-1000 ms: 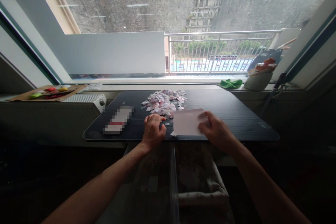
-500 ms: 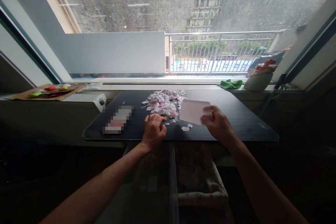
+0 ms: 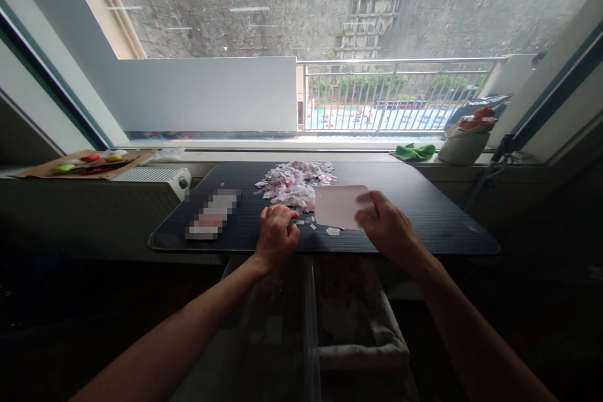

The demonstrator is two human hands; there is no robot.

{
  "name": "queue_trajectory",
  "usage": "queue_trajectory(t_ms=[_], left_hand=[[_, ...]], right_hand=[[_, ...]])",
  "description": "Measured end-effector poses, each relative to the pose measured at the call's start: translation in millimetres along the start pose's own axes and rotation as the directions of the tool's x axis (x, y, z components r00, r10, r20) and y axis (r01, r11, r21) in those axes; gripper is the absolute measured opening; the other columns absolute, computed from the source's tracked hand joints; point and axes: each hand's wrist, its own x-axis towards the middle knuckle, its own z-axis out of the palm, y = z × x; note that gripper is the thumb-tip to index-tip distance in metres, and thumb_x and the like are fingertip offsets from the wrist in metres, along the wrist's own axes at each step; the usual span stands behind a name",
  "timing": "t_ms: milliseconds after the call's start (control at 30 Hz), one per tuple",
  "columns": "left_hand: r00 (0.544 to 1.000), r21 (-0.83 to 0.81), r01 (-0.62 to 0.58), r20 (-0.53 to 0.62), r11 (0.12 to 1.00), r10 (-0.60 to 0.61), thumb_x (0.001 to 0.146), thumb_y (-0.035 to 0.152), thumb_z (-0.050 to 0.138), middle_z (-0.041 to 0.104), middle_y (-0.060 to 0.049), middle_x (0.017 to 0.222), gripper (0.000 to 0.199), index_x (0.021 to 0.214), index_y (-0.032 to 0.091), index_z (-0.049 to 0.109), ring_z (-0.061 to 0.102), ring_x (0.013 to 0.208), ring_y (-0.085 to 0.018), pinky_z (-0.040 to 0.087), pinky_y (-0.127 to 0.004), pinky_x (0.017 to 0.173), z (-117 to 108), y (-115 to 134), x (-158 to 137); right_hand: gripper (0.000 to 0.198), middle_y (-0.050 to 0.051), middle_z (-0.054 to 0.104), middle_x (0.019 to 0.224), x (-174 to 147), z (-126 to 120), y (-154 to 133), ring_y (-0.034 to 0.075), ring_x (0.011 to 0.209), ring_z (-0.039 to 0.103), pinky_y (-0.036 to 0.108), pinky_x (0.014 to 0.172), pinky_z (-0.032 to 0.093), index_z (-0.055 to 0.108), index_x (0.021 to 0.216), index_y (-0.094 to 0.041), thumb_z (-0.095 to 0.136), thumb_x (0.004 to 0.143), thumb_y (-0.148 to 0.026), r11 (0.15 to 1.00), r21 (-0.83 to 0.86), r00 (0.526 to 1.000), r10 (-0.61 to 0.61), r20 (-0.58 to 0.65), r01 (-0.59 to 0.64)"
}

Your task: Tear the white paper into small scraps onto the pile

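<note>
Nearest, below tbl edge: dim bin [image 3: 362, 352], mostly in shadow. Rests L hand [image 3: 277, 229] on near side of black tbl [image 3: 440, 213], fingers loosely curled; can't tell if gripping anything. Pinches pale card [image 3: 338, 206] by its right end, btwn thumb & fingers of slightly blurred R hand [image 3: 389, 220]; left edge of card at right side of paper pile [image 3: 289, 183], w/ loose scraps [image 3: 333, 232] just nr of it. On tbl, left: pixelated oblong item [image 3: 211, 217]. Beyond, left: white radiator [image 3: 149, 175] & cardboard sheet [image 3: 35, 173] w/ red, yellow, green things. On far sill, right: green cloth [image 3: 414, 151] beside whitish pot [image 3: 462, 148]. Outside window, approx centre-right: metal railing [image 3: 400, 61], then grey wall [image 3: 273, 6].
</note>
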Motion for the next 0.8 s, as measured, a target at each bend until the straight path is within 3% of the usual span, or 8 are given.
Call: queue_trajectory(t_ms=[100,300,467,667,800], left_hand=[[1.000,-0.005,-0.002,-0.003,1.000,0.002,0.073,0.014,0.047,0.062,-0.007,0.094,0.020,0.087,0.020,0.060,0.052,0.102,-0.025,0.032,-0.047,0.100,0,0,0],[1.000,-0.002,-0.009,-0.009,1.000,0.009,0.072,0.013,0.046,0.061,-0.006,0.092,0.019,0.085,0.020,0.059,0.052,0.100,-0.024,0.034,-0.045,0.098,-1,1,0],[1.000,0.003,0.000,0.004,1.000,0.000,0.073,0.013,0.046,0.061,-0.006,0.094,0.020,0.086,0.021,0.059,0.052,0.102,-0.024,0.032,-0.046,0.100,-2,2,0],[1.000,-0.001,-0.007,-0.008,1.000,0.007,0.073,0.014,0.047,0.061,-0.006,0.093,0.019,0.086,0.020,0.059,0.052,0.101,-0.024,0.034,-0.045,0.097,-3,2,0],[1.000,-0.008,0.005,-0.013,1.000,-0.005,0.072,0.013,0.047,0.061,-0.006,0.093,0.020,0.086,0.020,0.060,0.052,0.101,-0.024,0.034,-0.045,0.098,-3,2,0]], right_hand=[[0.025,0.001,0.065,0.073,0,4,-3,0.017,0.060,0.057,0.026,0.058,0.040,0.056,0.101,-0.024,0.047,0.078,-0.026,1.000,0.008,1.000,-0.012,-0.026,0.012],[0.027,0.003,0.066,0.077,-3,-8,4,0.019,0.067,0.060,0.027,0.062,0.042,0.056,0.103,-0.023,0.048,0.077,-0.027,0.999,-0.044,0.997,-0.001,0.080,0.005],[0.026,0.003,0.066,0.074,-6,-23,15,0.020,0.065,0.060,0.028,0.062,0.041,0.057,0.102,-0.023,0.049,0.077,-0.028,0.993,-0.114,0.999,0.026,-0.024,-0.028],[0.025,0.005,0.067,0.076,2,0,9,0.021,0.065,0.060,0.028,0.059,0.040,0.056,0.103,-0.023,0.048,0.080,-0.029,0.999,-0.038,0.996,-0.007,-0.091,0.003],[0.024,0.003,0.066,0.075,3,9,4,0.019,0.063,0.059,0.027,0.059,0.041,0.055,0.101,-0.024,0.048,0.079,-0.028,1.000,0.019,1.000,0.000,-0.005,0.000]])
